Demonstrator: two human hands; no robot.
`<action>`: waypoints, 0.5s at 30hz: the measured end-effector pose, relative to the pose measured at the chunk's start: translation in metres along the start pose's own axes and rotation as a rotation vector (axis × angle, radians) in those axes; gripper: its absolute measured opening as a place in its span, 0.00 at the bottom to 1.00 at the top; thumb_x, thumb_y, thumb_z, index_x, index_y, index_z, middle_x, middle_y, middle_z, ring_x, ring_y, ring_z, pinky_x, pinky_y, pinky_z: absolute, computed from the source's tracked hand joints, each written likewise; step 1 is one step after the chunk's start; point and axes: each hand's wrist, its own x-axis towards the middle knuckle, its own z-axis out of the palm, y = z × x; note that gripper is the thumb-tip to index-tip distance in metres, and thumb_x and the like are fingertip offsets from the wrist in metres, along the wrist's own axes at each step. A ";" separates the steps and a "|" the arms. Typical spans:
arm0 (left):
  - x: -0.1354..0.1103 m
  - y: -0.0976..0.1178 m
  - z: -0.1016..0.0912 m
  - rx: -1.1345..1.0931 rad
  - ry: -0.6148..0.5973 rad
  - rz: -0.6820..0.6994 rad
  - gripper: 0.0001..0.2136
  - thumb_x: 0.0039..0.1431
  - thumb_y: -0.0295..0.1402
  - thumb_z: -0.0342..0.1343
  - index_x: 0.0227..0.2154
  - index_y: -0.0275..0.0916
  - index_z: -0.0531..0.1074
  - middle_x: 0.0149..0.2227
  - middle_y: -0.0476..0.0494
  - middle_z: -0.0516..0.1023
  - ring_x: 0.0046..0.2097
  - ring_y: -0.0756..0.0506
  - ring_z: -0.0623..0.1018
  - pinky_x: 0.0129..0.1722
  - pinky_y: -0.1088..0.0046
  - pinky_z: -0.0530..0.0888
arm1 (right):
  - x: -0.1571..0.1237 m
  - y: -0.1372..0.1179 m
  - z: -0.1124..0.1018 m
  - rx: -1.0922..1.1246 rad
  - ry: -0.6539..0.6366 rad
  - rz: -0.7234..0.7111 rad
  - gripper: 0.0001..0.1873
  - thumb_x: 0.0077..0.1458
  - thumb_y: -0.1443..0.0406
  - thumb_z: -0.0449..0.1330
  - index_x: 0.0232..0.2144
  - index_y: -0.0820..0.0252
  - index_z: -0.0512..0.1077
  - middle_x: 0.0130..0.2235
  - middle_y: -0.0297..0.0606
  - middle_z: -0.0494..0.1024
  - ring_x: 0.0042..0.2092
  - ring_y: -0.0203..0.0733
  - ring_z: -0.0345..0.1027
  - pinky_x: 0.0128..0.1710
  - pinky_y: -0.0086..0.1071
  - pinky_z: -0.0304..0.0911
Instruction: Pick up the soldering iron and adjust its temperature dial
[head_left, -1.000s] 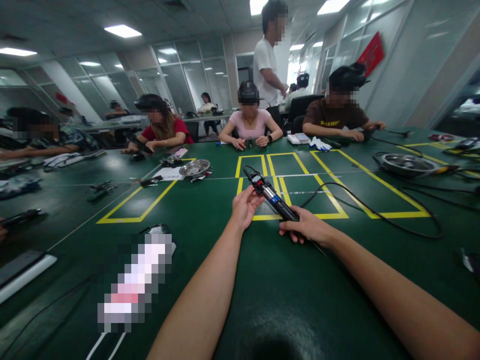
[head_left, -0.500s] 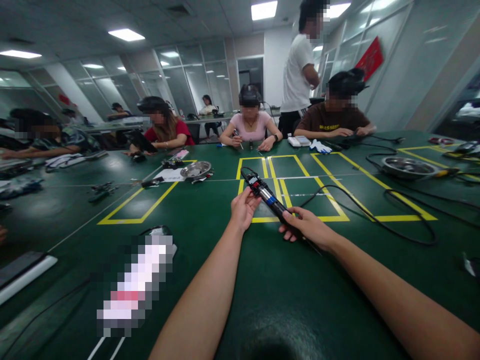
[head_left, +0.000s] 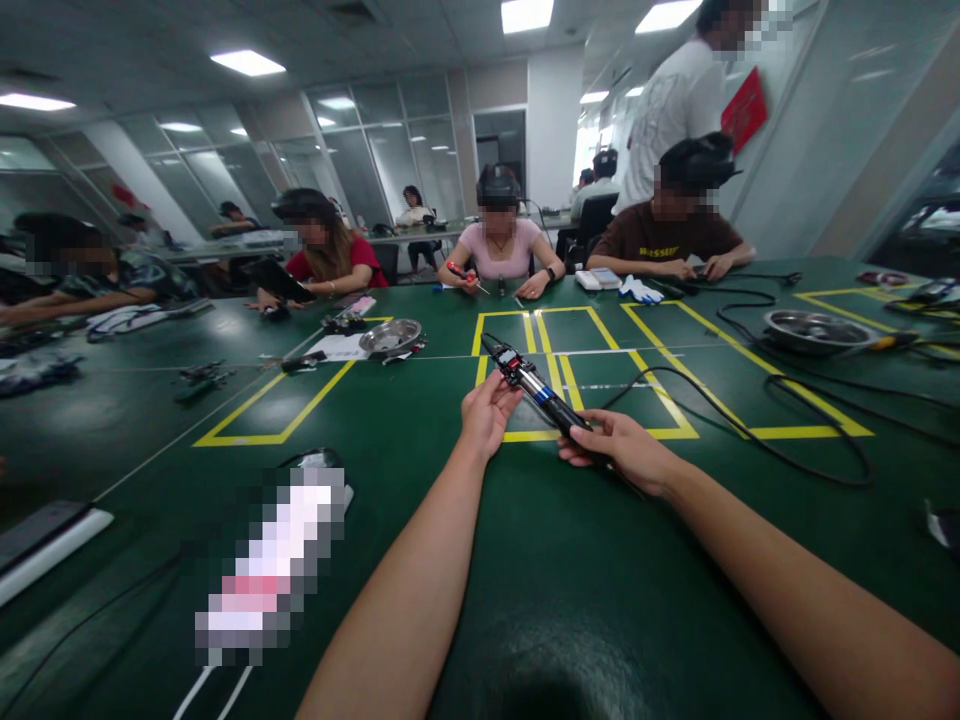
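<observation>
Both the left hand [head_left: 487, 415] and the right hand [head_left: 624, 450] hold a black-and-silver device [head_left: 544, 396] over the green surface [head_left: 562, 580], the left at its far end, the right around its near end. Beyond the device, to its left, lies a metal bowl [head_left: 390, 337].

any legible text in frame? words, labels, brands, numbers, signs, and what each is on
"W?SSU...": yellow letters, brown shirt; second letter and ending unclear.
Red wall sign: marks too blurred to read.
White shirt: faint print, unreadable.
Tool: any lettering too small to read.
Paper: any text too small to read.
Nothing else legible.
</observation>
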 end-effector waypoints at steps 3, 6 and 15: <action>0.000 0.000 0.001 -0.018 0.007 0.001 0.07 0.54 0.30 0.64 0.31 0.30 0.74 0.29 0.41 0.79 0.30 0.49 0.80 0.36 0.74 0.79 | -0.001 -0.002 0.002 0.024 -0.007 0.008 0.31 0.54 0.54 0.66 0.54 0.62 0.62 0.46 0.50 0.77 0.44 0.45 0.76 0.45 0.38 0.72; -0.001 0.001 0.002 -0.013 0.022 0.001 0.07 0.54 0.30 0.63 0.31 0.29 0.74 0.29 0.41 0.79 0.30 0.49 0.80 0.36 0.73 0.79 | -0.003 -0.007 0.008 -0.234 0.109 -0.048 0.39 0.52 0.49 0.65 0.59 0.59 0.58 0.48 0.49 0.76 0.46 0.48 0.75 0.45 0.41 0.71; -0.001 0.001 0.001 -0.011 -0.007 0.003 0.08 0.54 0.31 0.64 0.30 0.29 0.74 0.29 0.41 0.80 0.30 0.49 0.80 0.34 0.74 0.80 | -0.004 -0.003 0.031 -1.154 0.506 -0.168 0.31 0.54 0.54 0.62 0.55 0.65 0.65 0.44 0.52 0.78 0.45 0.54 0.74 0.42 0.39 0.65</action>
